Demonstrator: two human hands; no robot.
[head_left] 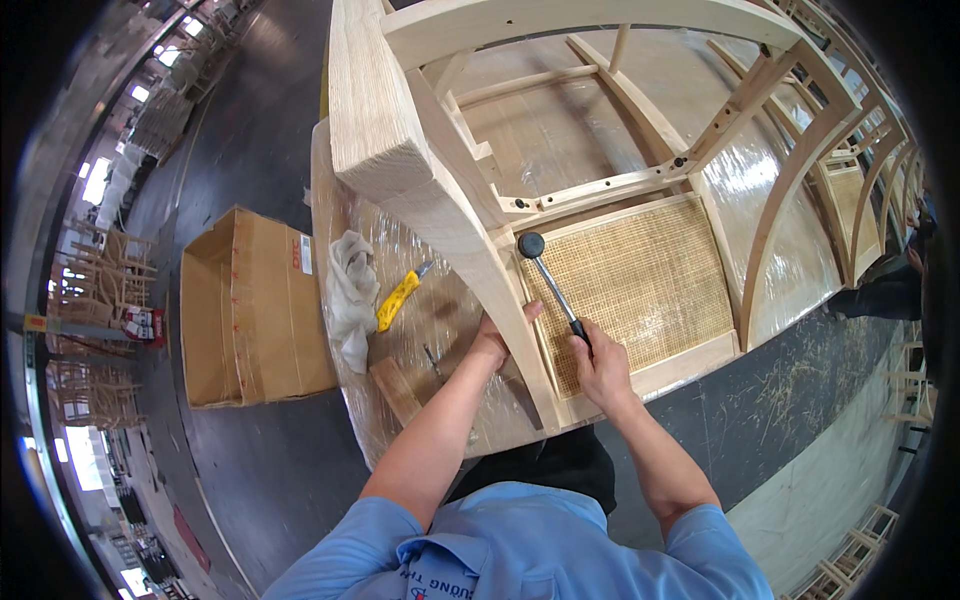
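Observation:
A pale wooden chair frame (455,235) lies on its side, with a woven cane panel (640,270) set in its near section. My right hand (603,370) is closed round the black grip of a small mallet (557,287). Its steel shaft slants up and left, and the round black head is over the panel's upper left corner. My left hand (493,338) wraps round the curved chair leg beside the panel, with a fingertip showing on the panel's side. The rest of those fingers is hidden behind the wood.
On the plastic-wrapped table (455,400) to the left lie a yellow utility knife (400,300), a crumpled white cloth (350,290) and a wood block (395,390). An open cardboard box (270,320) stands beyond the left edge. More chair frames (855,215) line the right, near a person in dark clothing.

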